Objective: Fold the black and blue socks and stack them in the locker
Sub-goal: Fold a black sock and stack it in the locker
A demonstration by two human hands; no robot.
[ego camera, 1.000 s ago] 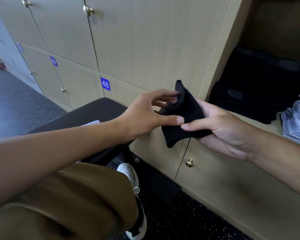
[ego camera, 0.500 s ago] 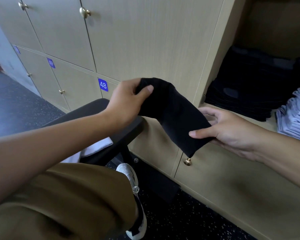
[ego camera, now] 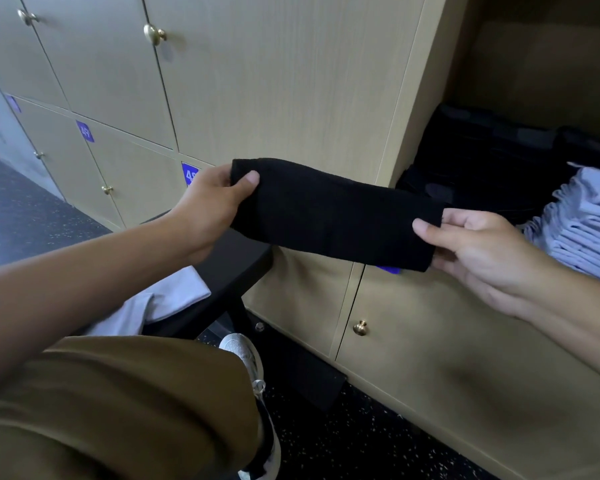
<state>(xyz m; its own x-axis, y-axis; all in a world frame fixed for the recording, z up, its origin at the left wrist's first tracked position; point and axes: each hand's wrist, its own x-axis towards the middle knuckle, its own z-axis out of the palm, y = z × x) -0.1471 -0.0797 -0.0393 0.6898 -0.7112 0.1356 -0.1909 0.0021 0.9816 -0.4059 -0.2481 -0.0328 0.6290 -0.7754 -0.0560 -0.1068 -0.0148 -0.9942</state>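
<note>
Black sock (ego camera: 329,216) stretched flat between two hands, left hand (ego camera: 208,206) pinching one end, right hand (ego camera: 482,251) pinching the other, just outside the open locker (ego camera: 548,64)

Both forearms are bare from the frame edges down to the wrists, with no sleeve, watch, band or ring showing on either. The left hand (ego camera: 208,206) and the right hand (ego camera: 489,258) wear no gloves, and the nails that show are short and unpainted. The raised leg is covered by olive-brown trousers (ego camera: 125,403) of plain, smooth cloth, with soft creases and no visible seam, pocket or print. Below the trouser hem sits a shoe (ego camera: 248,362) with a white-grey mesh toe, pale laces, a dark side panel and a white sole edge.
</note>
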